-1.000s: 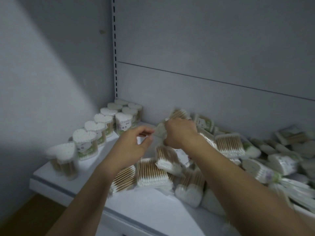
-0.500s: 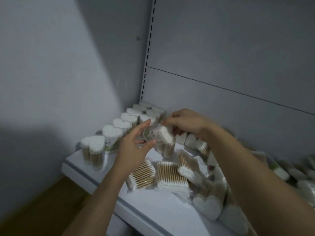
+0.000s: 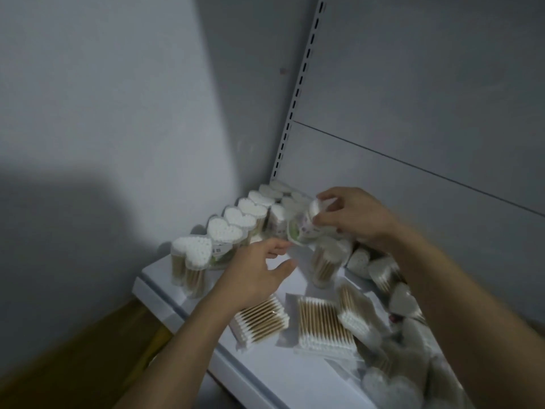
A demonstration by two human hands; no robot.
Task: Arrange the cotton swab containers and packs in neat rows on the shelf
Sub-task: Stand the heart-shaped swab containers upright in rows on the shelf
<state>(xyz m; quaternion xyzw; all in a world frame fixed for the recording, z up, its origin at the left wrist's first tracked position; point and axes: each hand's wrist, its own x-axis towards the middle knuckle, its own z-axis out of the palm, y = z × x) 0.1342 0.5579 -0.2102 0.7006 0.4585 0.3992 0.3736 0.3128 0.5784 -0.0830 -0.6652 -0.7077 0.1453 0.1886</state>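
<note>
One heart-shaped tub (image 3: 303, 225) is up in the air, held by the right hand (image 3: 351, 216). Its fingers and thumb curl round the tub's top end. The tub lies tipped over, white end up toward the back wall (image 3: 413, 143), label end down toward the left hand (image 3: 256, 273). That hand is open, fingers loose, holding nothing. Its fingertips are just beside the tub's low end; I cannot tell if they touch.

A row of heart tubs (image 3: 227, 231) stands along the side wall (image 3: 118, 143), left of the held tub. A second row (image 3: 278, 215) looks started next to it, near the back. The free spot on the shelf (image 3: 265, 376) seems to be just under the tub. So the tub should be stood up straight, then go down and a bit left. A lone tub (image 3: 324, 261) stands close on the right, and flat packs (image 3: 261, 320) lie near the front edge, so room is tight.
</note>
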